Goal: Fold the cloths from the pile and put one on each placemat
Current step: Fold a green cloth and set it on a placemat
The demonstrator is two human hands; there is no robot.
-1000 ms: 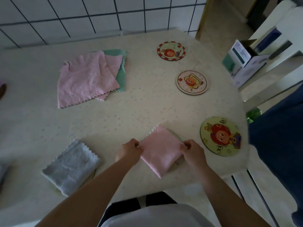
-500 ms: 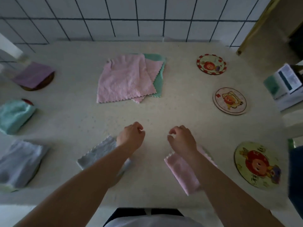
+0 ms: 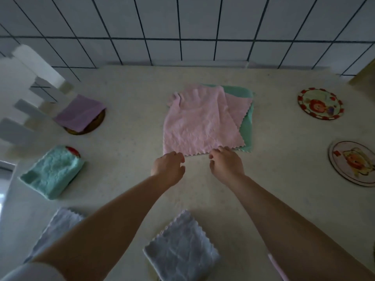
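step: reaching for top pink cloth (image 3: 199,122) on pile | left hand (image 3: 168,169) and right hand (image 3: 226,164) grip loose, empty, at near edge | next: pinch both near corners, lift clear of cloths below

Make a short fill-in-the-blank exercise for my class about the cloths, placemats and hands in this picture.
1. The top cloth of the pile is ____.
2. Both hands, left hand and right hand, reach for its ____ edge.
3. The lowest cloth in the pile is ____.
4. On the right, ____ round placemats lie bare.

Missing words: pink; near; green; two
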